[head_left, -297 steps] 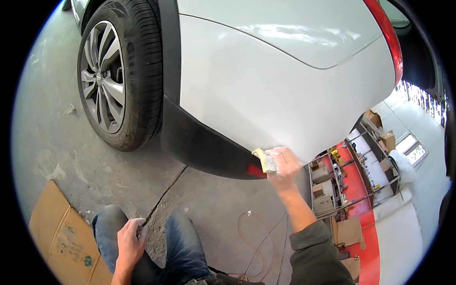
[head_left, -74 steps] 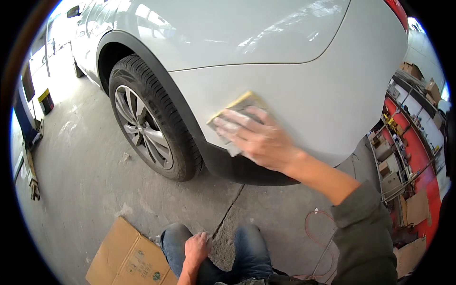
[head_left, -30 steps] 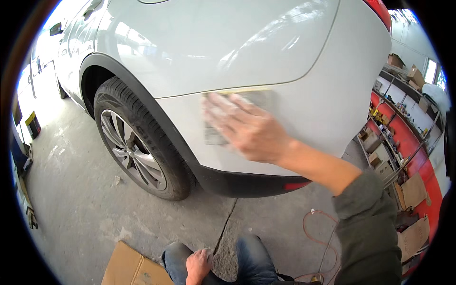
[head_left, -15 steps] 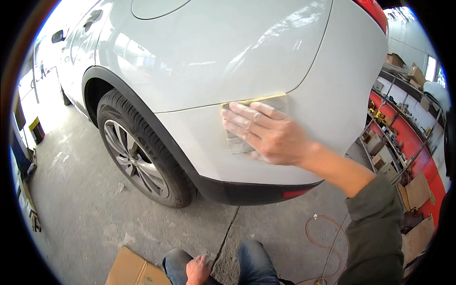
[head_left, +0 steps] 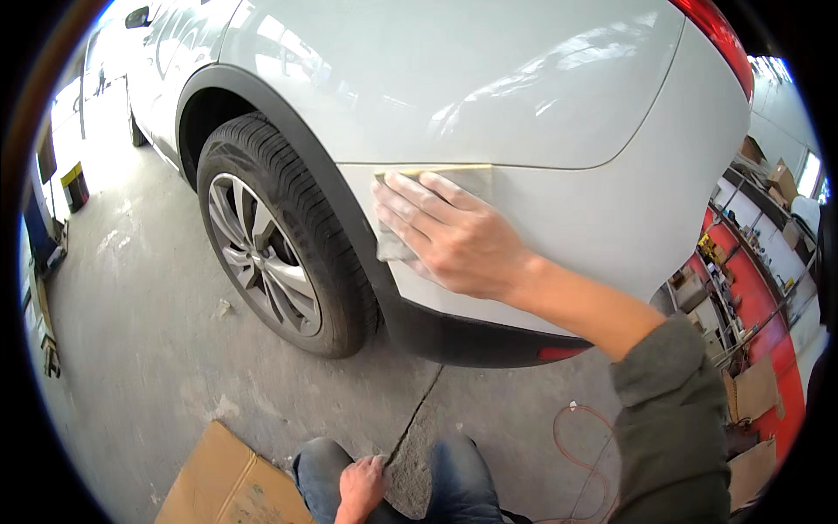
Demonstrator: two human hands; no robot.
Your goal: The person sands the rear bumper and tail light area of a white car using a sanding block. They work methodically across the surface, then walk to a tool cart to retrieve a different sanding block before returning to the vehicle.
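My right hand (head_left: 449,231) presses a grey sheet of sandpaper (head_left: 477,183) with a yellowish edge flat against the white rear bumper (head_left: 580,227) of a car. Whitish dust coats its fingers, which lie stretched over the sheet and cover much of it. The sheet's upper edge runs along the seam between bumper and body panel, and its left side is close to the black wheel-arch trim (head_left: 360,236). Down at my left knee (head_left: 319,467) rests my left hand (head_left: 362,485), its fingers curled in, with nothing visible in them.
Left of the bumper is the rear wheel (head_left: 262,253). Flattened cardboard (head_left: 218,480) lies on the concrete floor at lower left, and a thin orange hose (head_left: 559,437) loops at lower right. Shelves (head_left: 742,271) with boxes and small parts line the right wall.
My right hand has slid the sandpaper leftward along the bumper, toward the wheel arch. The whole view has shifted a little. My left hand stays at the knee.
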